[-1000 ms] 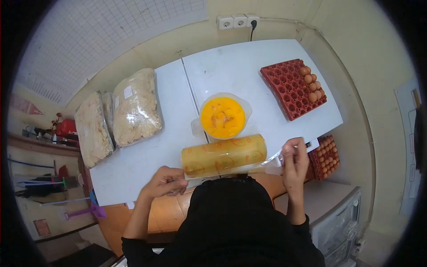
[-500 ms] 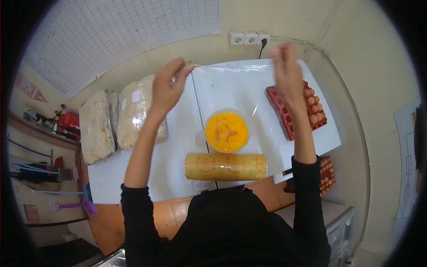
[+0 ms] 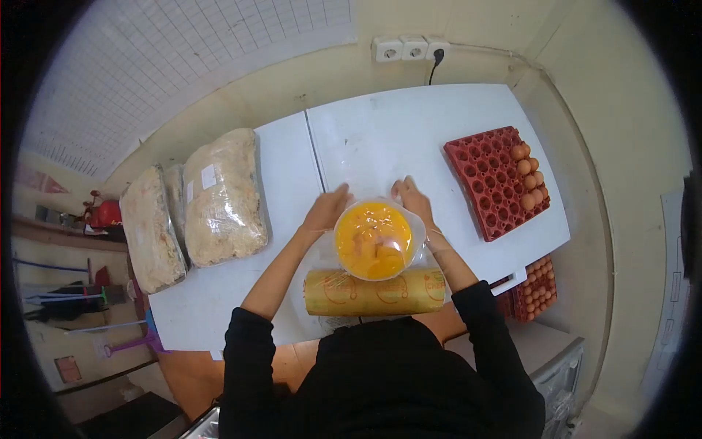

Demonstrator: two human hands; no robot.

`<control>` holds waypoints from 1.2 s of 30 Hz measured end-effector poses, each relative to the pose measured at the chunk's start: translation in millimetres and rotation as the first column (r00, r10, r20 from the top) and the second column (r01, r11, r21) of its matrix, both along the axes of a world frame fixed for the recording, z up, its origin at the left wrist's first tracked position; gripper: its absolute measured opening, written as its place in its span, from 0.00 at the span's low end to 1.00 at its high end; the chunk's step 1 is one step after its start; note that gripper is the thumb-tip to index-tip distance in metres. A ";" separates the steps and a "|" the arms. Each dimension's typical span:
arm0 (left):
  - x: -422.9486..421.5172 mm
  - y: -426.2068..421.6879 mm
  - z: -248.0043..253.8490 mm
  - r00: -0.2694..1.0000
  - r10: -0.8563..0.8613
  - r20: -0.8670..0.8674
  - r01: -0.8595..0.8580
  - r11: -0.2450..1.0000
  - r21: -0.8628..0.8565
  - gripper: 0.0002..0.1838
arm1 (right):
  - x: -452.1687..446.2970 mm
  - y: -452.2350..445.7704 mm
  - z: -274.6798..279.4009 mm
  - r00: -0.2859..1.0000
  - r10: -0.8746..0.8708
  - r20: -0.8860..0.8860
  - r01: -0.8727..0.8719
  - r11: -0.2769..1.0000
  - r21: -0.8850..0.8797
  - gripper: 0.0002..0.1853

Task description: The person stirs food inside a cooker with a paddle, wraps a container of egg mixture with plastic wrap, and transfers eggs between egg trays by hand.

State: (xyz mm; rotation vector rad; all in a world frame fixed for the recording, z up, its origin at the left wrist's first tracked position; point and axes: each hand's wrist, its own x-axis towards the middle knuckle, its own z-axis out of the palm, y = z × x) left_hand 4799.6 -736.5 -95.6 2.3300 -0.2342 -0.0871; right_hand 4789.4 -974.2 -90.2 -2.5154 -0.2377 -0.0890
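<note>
A clear bowl of cracked eggs [image 3: 373,240], full of yellow yolks, stands near the table's front edge. Just in front of it lies a wide roll of plastic wrap [image 3: 374,294] with red printing. Clear film from the roll lies over the bowl and is hard to see. My left hand [image 3: 326,211] is at the bowl's far left side, fingers curled in on the film. At the far right side, my right hand [image 3: 414,202] is closed on the film too, its fingertips slightly blurred.
On the white table [image 3: 380,139], a red egg tray [image 3: 488,175] holds several brown eggs [image 3: 532,175] at right. Large wrapped bags [image 3: 225,201] of pale crumbly stuff stand at left. More eggs [image 3: 540,289] sit lower right. Sockets [image 3: 413,49] line the wall.
Both hands have come down and toward me from the back of the table, bringing the stretched film over the bowl. They are now closer together. The view has shifted slightly.
</note>
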 end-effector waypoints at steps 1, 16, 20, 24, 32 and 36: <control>-4.9 3.6 -5.7 0.980 -0.199 -0.006 0.199 0.978 0.055 0.09 | -3.0 -6.3 -25.1 0.990 0.133 -0.049 -0.123 0.976 0.180 0.17; -37.3 69.8 -18.6 0.727 -0.686 -0.003 0.576 0.608 0.546 0.10 | -57.7 -88.7 34.1 0.926 0.372 0.068 -0.378 0.921 0.096 0.09; -73.6 41.4 29.9 0.977 0.182 0.115 -0.108 0.877 -0.468 0.10 | -42.3 -52.1 62.7 0.991 0.129 -0.023 -0.072 0.680 0.730 0.25; -110.6 -2.1 31.3 0.978 0.208 -0.017 -0.184 0.821 -0.540 0.15 | -51.6 10.1 70.6 0.818 0.544 -0.187 0.187 0.055 0.981 0.37; -125.2 -17.1 38.1 0.901 0.414 -0.130 -0.405 0.693 -0.597 0.25 | -76.6 -12.6 3.2 0.820 0.249 -0.515 0.278 0.615 0.738 0.28; -128.5 -15.0 27.5 0.857 0.483 -0.178 -0.484 0.640 -0.597 0.28 | -140.3 -51.7 0.0 0.954 -0.290 -0.077 0.300 0.906 0.297 0.22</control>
